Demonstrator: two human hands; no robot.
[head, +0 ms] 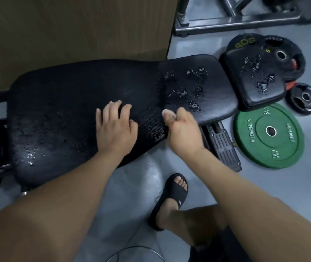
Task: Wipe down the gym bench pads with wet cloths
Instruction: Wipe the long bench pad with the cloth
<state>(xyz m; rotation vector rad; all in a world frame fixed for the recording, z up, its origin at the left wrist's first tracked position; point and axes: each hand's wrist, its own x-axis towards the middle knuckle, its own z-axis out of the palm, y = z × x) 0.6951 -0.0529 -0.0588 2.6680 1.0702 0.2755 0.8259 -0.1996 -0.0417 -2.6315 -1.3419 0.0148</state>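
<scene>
Lower centre: sandal (pixel 171 197) on floor (pixel 132 195). Just above, left grip (pixel 115 129) spread, pressing down on black cloth (pixel 65 110) draped over pad (pixel 217 95) at mid-frame. Right grip (pixel 181 127) pinching cloth edge between thumb and curled fingers. Right of centre: bare pad end and seat pad (pixel 255 78), both beaded with water. Likely risks: pulling too hard and dragging cloth off the near edge; sweeping water onto floor, slippery underfoot. No containers in view.

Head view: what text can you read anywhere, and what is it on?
"STRENGTH": green plate.
"ROG", yellow letters: large black plate.
"5": second black plate, near its hole.
Green plate's other word and weight marks: too blurred to read.
</scene>
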